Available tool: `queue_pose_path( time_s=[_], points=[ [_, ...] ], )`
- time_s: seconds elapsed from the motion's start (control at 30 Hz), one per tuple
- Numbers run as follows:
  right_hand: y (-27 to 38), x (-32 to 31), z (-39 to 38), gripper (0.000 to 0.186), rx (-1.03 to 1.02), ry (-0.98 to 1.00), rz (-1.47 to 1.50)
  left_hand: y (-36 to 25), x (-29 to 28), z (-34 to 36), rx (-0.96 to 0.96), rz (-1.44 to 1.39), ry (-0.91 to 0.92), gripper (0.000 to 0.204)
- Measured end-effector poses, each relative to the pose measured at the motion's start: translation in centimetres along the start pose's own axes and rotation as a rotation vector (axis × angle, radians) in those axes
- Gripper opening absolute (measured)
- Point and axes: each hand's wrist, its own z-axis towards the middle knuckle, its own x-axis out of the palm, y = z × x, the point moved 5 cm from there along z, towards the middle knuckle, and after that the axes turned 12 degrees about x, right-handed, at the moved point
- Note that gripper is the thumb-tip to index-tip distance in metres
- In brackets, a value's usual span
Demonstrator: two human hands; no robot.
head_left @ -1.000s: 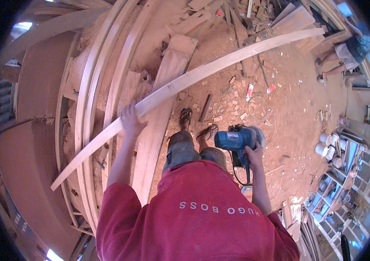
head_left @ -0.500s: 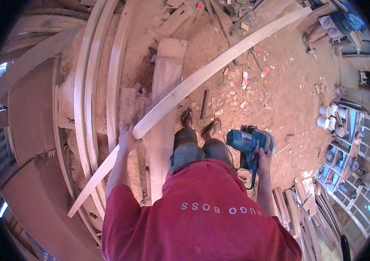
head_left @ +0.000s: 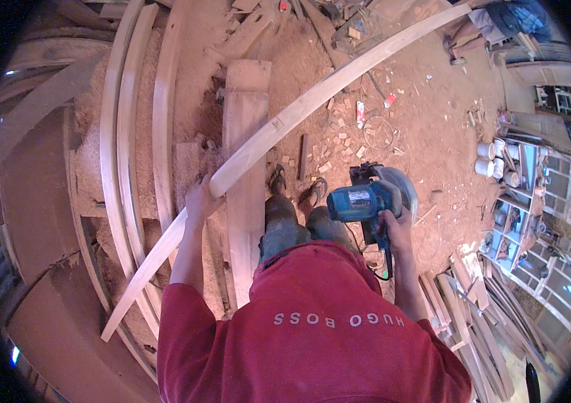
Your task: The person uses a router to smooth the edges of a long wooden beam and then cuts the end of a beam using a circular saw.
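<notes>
A long pale wooden beam point(head_left: 299, 114) runs slantwise from the far right towards me, with a squared pencil mark on its face. My left hand point(head_left: 201, 201) grips it near an end face, thumb and fingers around its side. On the near side of that hand, a pale wooden length point(head_left: 148, 275) continues down to the left; the hand hides whether the two join. My right hand point(head_left: 396, 230) is wrapped round the rear handle of a blue circular saw point(head_left: 356, 201). The saw is held up in front of my legs, apart from the beam, its round guard facing right.
Several pale boards point(head_left: 112, 148) lie lengthwise at left, beside a wide plank point(head_left: 245, 154). Wood offcuts point(head_left: 339, 134) and a wire coil point(head_left: 379, 132) litter the dusty floor. Another person point(head_left: 500, 23) is at the far right. Shelves point(head_left: 513, 228) and stacked timber point(head_left: 473, 322) line the right.
The circular saw has moved left and slightly away from me, and has turned a little. My left hand keeps its hold on the beam. More of the other person has come into view.
</notes>
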Motion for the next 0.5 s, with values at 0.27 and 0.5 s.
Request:
queue_pose_path(
  time_s=[0.27, 0.5],
  points=[
    [0.9, 3.0, 0.2, 0.010, -0.070, 0.048, -0.146, -0.2, -0.3, 0.1, -0.026, 0.013, 0.010, 0.085],
    [0.9, 3.3, 0.3, 0.030, -0.101, 0.055, -0.247, -1.2, -0.7, 0.2, -0.048, 0.019, 0.009, 0.082]
  ],
)
